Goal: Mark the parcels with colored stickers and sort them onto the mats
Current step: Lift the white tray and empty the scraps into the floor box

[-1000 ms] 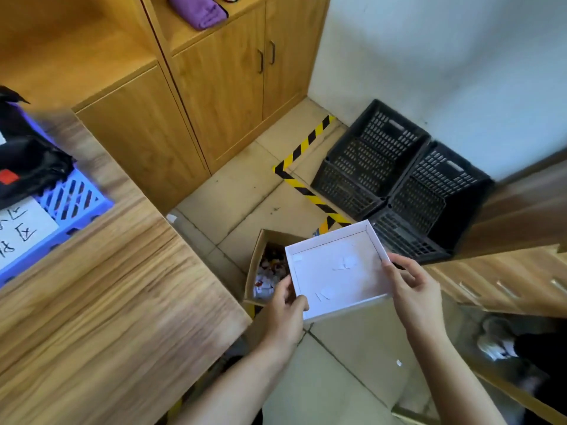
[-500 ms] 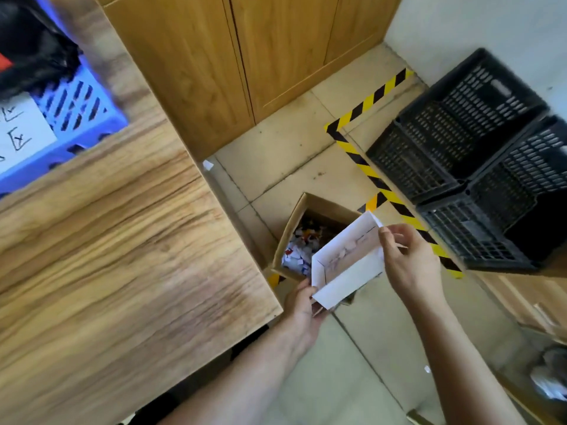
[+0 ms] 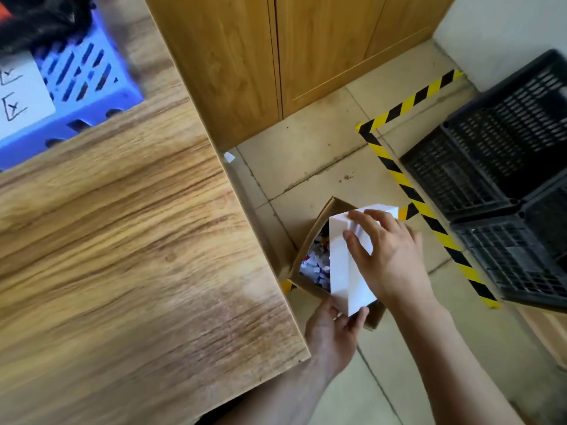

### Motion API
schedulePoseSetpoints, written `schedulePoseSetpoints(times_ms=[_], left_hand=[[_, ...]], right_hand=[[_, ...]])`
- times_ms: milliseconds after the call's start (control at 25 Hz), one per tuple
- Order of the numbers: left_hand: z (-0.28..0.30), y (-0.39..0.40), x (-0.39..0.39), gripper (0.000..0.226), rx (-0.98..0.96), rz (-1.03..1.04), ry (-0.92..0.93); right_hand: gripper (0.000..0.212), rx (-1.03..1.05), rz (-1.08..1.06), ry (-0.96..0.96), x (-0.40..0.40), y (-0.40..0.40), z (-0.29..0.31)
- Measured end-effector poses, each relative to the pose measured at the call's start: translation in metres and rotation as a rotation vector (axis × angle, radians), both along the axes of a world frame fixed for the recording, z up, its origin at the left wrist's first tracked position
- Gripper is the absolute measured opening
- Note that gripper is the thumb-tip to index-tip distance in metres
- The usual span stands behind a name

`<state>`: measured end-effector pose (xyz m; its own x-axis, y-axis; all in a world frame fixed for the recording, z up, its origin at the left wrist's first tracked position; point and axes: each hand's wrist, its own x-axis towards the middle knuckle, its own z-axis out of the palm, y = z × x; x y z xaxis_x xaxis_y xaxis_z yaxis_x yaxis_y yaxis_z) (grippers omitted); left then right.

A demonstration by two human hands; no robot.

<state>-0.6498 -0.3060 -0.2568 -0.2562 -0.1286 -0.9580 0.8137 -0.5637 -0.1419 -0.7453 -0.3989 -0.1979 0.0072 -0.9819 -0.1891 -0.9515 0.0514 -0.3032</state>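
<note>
The white box lid (image 3: 345, 271) is tipped steeply over the open cardboard box (image 3: 310, 237) on the floor, at about 4 o'clock from the bench (image 3: 129, 256). Its long axis runs from 12 to 6 o'clock, the near corner pointing down toward the left hand (image 3: 333, 331) and its open side facing away into the box. The left hand grips that lower corner, fingers (image 3: 362, 314) curled up round the edge. The right hand (image 3: 386, 259) lies across the lid's back, its fingers (image 3: 356, 245) spread fairly wide and pressing on the white surface.

Inside the cardboard box lie small paper scraps (image 3: 314, 265), white with bits of red and blue. A blue slotted crate (image 3: 79, 87) stands on the bench at 10 o'clock, carrying a white label (image 3: 18, 93) with black handwritten strokes that cannot be read. Black crates (image 3: 497, 179) lie at 3 o'clock behind yellow-and-black floor tape (image 3: 408, 185).

Half a second ago the lid was only partly tilted with its inside showing; a second ago it was held flat, open side up.
</note>
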Motion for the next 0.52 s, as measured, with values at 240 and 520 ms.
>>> schedulePoseSetpoints(times_ms=[240, 520], left_hand=[[-0.001, 0.0, -0.002, 0.038, 0.045, 0.015, -0.003], [0.009, 0.007, -0.006, 0.034, 0.007, -0.062, -0.047]], right_hand=[[0.034, -0.041, -0.071, -0.055, -0.011, 0.004, -0.004], [0.033, -0.034, -0.215, -0.089, -0.023, 0.025, 0.011]])
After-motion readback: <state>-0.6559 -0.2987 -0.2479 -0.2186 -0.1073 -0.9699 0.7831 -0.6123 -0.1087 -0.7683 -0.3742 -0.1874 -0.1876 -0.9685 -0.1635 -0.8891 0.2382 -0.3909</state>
